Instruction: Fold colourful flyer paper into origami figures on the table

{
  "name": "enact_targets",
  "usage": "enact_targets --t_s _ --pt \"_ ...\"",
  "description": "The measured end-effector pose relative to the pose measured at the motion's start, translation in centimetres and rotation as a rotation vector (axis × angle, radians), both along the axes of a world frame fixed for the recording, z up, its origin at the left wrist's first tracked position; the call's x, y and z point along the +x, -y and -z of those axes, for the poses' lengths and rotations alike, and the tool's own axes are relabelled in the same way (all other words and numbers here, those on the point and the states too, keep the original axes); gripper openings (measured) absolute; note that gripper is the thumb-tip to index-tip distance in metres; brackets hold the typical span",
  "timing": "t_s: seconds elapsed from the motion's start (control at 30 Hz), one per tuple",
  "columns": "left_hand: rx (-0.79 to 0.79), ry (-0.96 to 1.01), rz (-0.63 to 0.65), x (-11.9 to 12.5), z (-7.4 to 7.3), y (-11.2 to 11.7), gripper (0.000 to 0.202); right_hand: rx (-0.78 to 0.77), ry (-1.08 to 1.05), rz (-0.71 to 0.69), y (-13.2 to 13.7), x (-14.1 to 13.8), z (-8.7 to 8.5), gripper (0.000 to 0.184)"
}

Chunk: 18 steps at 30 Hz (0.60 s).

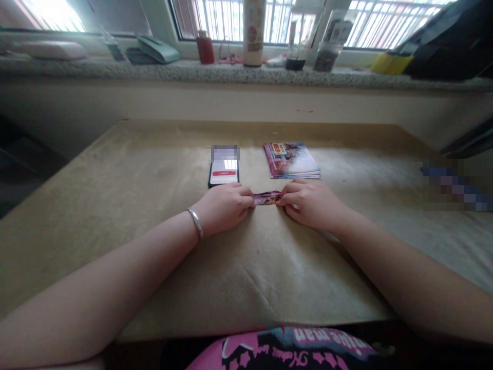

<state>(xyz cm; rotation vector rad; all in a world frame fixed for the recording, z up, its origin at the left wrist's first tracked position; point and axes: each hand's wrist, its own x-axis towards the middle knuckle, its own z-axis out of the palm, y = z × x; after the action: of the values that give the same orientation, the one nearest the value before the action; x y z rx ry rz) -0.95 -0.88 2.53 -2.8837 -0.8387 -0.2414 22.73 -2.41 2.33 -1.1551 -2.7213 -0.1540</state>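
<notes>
Between my two hands a narrow strip of printed paper (266, 198), pink and dark, is held just at or above the tabletop. My left hand (227, 206), with a silver bangle at the wrist, pinches the strip's left end. At its right end the fingers of my right hand (310, 204) are closed on the paper. A phone (224, 172) with a lit screen lies just beyond my left hand. Beyond my right hand is a stack of colourful printed leaflets (293, 158). The ends of the strip are hidden by my fingers.
The table (154, 159) has a tan cover and meets the wall below a stone windowsill (215, 74). On the sill stand a red bottle (205, 47), a tall pale container (253, 36) and a clear jar (333, 41). A blurred bluish item (456, 186) lies at the right.
</notes>
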Motion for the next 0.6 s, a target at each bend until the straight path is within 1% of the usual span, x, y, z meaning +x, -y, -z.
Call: enact_targets --t_s 0.17,0.23,0.3,0.43,0.53,0.6 --pt "0.019 -0.022 -0.017 -0.3 -0.1 -0.1 0.017 -0.022 -0.060 -0.002 -0.2 0.1 0.4 0.022" --pt "0.032 -0.027 -0.004 -0.4 0.0 -0.1 0.016 -0.002 -0.088 0.013 -0.2 0.0 0.6 0.023" --pt "0.043 -0.014 0.011 -0.5 0.1 -0.1 0.020 0.021 -0.099 0.015 -0.2 -0.1 0.8 0.026" --pt "0.091 0.013 0.036 -0.3 0.5 -0.1 0.030 0.057 -0.050 -0.038 -0.1 -0.4 1.0 0.031" --pt "0.099 -0.016 0.030 0.2 0.6 0.0 0.028 0.080 -0.028 -0.056 0.0 -0.5 1.1 0.030" --pt "0.092 -0.025 0.001 0.5 0.6 0.1 0.027 0.076 -0.042 -0.058 0.1 -0.6 1.1 0.028"
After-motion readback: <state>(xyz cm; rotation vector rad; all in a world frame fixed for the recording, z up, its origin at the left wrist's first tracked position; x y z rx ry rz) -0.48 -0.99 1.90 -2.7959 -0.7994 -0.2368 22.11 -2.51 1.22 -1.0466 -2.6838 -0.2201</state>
